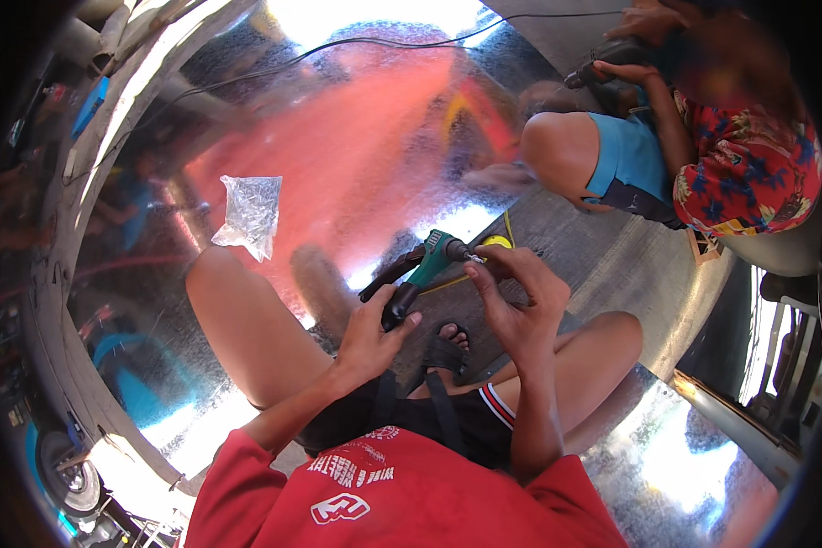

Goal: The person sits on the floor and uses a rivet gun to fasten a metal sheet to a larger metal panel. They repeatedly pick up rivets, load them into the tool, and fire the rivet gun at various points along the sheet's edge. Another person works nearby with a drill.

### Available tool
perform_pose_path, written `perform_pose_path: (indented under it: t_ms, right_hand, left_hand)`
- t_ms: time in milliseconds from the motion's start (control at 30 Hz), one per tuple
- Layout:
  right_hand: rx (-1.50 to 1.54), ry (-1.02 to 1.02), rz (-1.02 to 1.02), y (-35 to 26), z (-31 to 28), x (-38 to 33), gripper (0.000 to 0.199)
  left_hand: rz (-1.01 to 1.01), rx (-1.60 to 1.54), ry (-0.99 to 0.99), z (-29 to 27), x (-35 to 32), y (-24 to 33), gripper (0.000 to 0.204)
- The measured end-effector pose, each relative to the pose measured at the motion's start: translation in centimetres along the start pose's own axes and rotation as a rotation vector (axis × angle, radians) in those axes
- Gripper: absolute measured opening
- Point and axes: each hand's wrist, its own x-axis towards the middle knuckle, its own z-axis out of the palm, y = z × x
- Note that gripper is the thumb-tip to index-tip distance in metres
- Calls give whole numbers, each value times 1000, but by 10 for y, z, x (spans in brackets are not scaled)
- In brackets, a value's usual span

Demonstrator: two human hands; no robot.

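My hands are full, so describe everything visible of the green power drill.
The power drill has a green, plastic-looking body, black grip, dark nose and silvery tip. It's held midair, nose pointing right, grip slanting down-left into the left hand; the right hand has fingertips at the tip.

You have bright light, with white glare burning out patches of the shiny metal sheet [338, 183] and a red reflection across it. Your fisheye view bends edges toward a black rim; the co-worker's head [735, 66] is blurred
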Motion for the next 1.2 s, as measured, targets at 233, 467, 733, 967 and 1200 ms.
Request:
perform_pose_path:
  t_ms: [233,467,733,967,1200]
  right_hand:
    - [23,65,46,-7,21,5,16]
    - [-147,11,-90,6,25,7,18]
    - [-123,-32,-14,24,57,8,11]
    - [-117,-123,89,28,62,5,7]
    - [167,-140,198,44,64,9,30]
  left_hand:
    - [-33,-26,-12,3,3,-11,43]
    - [-32,-15,-32,1,3,-13,42]
    - [-80,14,11,12,-8,-22,40]
    - [-6,48,134,3,-8,-31,37]
    - [-124,-101,-99,-1,0,-14,36]
